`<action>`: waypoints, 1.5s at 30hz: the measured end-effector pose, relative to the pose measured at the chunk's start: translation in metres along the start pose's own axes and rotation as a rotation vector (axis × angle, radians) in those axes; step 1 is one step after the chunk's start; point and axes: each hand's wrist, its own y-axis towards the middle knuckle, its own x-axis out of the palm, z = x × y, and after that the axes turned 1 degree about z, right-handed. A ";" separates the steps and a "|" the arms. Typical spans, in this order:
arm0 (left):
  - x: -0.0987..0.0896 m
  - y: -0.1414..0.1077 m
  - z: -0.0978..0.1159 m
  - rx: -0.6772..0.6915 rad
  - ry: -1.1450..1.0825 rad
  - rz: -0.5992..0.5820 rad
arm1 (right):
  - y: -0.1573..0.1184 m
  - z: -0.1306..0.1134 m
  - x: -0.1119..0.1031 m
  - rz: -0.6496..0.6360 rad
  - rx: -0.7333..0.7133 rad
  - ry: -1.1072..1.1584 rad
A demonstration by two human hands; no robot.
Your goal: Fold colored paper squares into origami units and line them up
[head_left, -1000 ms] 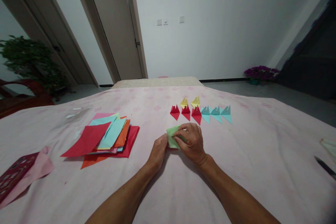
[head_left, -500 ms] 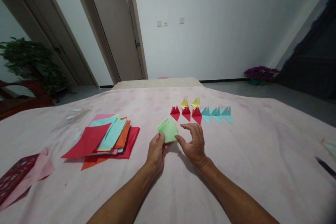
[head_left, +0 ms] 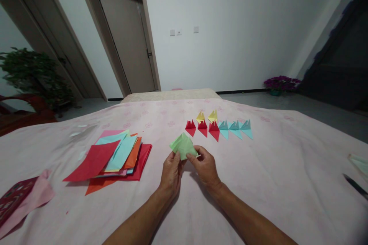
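A folded piece of light green paper (head_left: 183, 146) is held up over the middle of the table, its creases showing. My left hand (head_left: 171, 170) pinches its lower left edge, thumb in front. On the lower right edge, my right hand (head_left: 204, 165) grips it between thumb and fingers. Beyond the hands stand small folded paper figures: three red ones (head_left: 214, 130), two yellow ones (head_left: 213, 115) behind them, and three light blue ones (head_left: 235, 128) to the right.
Left of my hands lies a stack of coloured paper (head_left: 96, 160). A dark red item (head_left: 17, 199) with pink paper is at the far left. A dark pen-like object (head_left: 355, 186) lies at the right edge of the pink tablecloth (head_left: 276, 168).
My right hand has moved left and closed on the green paper's right side. The whole view has shifted slightly, with the table lower in it.
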 end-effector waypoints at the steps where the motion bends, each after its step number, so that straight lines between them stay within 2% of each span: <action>1: 0.000 -0.001 -0.001 -0.013 0.010 -0.012 | 0.000 0.001 0.000 0.002 0.001 0.016; 7: 0.004 -0.007 -0.003 -0.020 0.033 -0.066 | 0.001 0.005 -0.002 0.003 -0.020 0.067; 12: 0.002 -0.007 -0.003 -0.022 0.145 -0.029 | 0.003 0.002 -0.005 -0.004 -0.027 0.050; 18: 0.002 -0.008 -0.003 -0.005 0.266 0.050 | 0.004 -0.004 -0.009 -0.030 -0.260 -0.103; 21: 0.004 -0.009 -0.001 -0.032 0.231 0.039 | 0.007 -0.002 -0.009 0.034 -0.283 -0.164; 23: 0.004 -0.010 -0.001 -0.060 0.207 0.005 | 0.009 0.000 -0.009 0.088 -0.229 -0.135; 25: 0.004 -0.010 -0.001 -0.091 0.199 -0.044 | 0.010 0.001 -0.007 0.101 -0.105 -0.011; 28: 0.003 -0.009 -0.001 -0.111 0.216 -0.106 | 0.011 0.000 -0.005 0.023 0.104 0.222; 30: 0.001 -0.008 -0.001 -0.107 0.254 -0.114 | 0.011 -0.001 -0.004 -0.013 0.172 0.299; 37: -0.009 0.004 0.006 0.080 0.397 0.109 | 0.013 0.005 -0.005 0.039 0.157 0.305; 45: -0.010 0.006 0.011 0.129 0.524 0.168 | 0.009 0.003 -0.005 0.024 0.146 0.192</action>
